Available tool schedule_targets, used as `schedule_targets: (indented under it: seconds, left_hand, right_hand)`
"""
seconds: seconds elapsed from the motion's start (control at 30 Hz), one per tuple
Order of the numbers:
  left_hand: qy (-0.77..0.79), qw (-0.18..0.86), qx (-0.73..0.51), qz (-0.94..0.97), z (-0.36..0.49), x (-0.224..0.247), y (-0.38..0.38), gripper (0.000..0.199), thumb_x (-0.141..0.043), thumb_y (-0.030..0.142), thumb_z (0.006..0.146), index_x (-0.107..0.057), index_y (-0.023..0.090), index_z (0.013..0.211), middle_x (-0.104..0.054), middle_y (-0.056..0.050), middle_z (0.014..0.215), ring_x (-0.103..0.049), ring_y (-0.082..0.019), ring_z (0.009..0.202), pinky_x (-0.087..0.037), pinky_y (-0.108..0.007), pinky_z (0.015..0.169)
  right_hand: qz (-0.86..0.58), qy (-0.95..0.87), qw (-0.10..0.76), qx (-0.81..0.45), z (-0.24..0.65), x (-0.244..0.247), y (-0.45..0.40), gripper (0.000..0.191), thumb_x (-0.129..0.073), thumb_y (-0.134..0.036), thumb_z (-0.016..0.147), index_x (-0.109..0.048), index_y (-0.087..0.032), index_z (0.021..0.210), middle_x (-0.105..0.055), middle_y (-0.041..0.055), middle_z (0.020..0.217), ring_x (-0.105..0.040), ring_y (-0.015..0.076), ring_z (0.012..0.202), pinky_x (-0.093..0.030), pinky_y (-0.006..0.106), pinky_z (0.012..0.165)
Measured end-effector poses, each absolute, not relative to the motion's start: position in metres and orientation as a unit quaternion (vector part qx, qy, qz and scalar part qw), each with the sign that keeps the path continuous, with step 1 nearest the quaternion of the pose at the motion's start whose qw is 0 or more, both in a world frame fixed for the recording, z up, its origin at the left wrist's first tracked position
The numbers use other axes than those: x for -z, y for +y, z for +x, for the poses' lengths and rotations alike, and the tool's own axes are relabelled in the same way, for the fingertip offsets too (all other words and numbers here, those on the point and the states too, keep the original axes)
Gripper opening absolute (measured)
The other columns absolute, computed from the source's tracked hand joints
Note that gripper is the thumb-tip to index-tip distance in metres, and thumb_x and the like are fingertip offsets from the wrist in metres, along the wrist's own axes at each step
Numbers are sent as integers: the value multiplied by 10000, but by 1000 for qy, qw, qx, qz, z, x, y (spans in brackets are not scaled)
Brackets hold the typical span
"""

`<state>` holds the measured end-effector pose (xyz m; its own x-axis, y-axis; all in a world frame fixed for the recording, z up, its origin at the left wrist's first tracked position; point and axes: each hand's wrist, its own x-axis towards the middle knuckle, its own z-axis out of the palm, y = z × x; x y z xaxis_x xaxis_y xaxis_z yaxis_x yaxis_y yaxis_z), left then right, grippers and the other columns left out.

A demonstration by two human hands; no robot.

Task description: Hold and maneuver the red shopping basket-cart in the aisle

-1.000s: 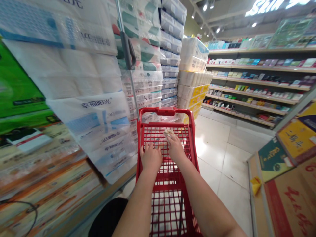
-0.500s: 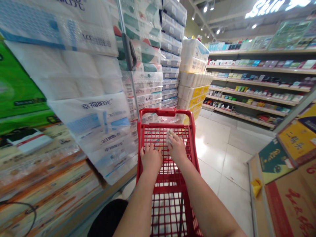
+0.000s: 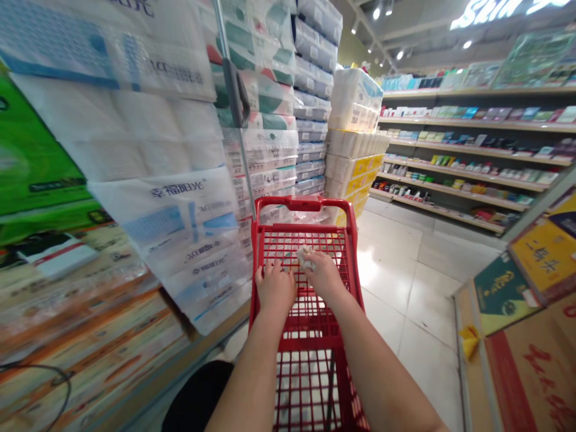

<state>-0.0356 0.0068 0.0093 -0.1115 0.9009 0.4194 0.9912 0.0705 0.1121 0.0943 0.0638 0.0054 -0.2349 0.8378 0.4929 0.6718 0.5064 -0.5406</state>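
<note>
My left hand [image 3: 275, 289] rests on the red plastic grid of a shopping cart [image 3: 305, 343], its fingers curled over the bars; part of the grip is hidden under the palm. Pinched in my right hand [image 3: 324, 276] is a crumpled whitish wipe [image 3: 306, 257], which looks like a cloth or tissue. It lies against the grid inside the raised red frame, just right of my left hand. The far top bar of the cart has a thicker middle section [image 3: 305, 204].
Stacked toilet-paper packs [image 3: 180, 234] stand close on the left, with a thin metal pole [image 3: 234, 90] before them. Cartons [image 3: 531, 354] line the right side. Tiled floor [image 3: 396, 264] leads to shelves of small boxed goods [image 3: 468, 144].
My right hand has moved slightly left and toward me, carrying the wipe across the grid. My left hand stays in place on the cart.
</note>
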Motion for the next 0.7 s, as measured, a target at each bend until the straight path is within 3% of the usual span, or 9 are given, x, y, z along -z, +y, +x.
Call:
schedule_targets:
  seconds: [0.1, 0.27, 0.47, 0.7]
  left_hand:
    - [-723, 122, 188, -654, -36, -10, 7, 409, -368, 335, 932, -747, 186, 898, -607, -72, 1273, -453, -282, 1238, -304, -482, 1067]
    - [-717, 119, 183, -662, -37, -9, 8, 388, -378, 324, 929, -744, 195, 918, -604, -75, 1277, -455, -285, 1238, -315, -482, 1055]
    - [-718, 122, 205, -654, -36, -7, 8, 403, -377, 342, 930, -746, 184, 892, -608, -88, 1264, -457, -291, 1232, -296, -498, 1066]
    - [-711, 109, 173, -673, -42, -5, 8, 323, -424, 259, 891, -738, 202, 943, -588, -89, 1303, -439, -293, 1258, -306, -496, 1052]
  right_hand:
    - [-525, -749, 393, -91, 94, -6, 62, 345, -599, -57, 707, -704, -190, 1007, -637, 72, 999, -568, 200, 927, -479, 323, 857]
    - [-435, -815, 368, -106, 89, -6, 57, 320, -603, -55, 711, -717, -230, 954, -637, 46, 1024, -551, 195, 963, -458, 326, 893]
    - [-519, -739, 422, -78, 92, -6, 60, 369, -565, -52, 727, -693, -192, 1044, -615, 85, 1057, -539, 215, 988, -460, 359, 910]
    - [-423, -798, 403, -149, 74, -4, 45, 360, -573, -97, 770, -679, -220, 1091, -620, 63, 1134, -564, 195, 1044, -458, 320, 945]
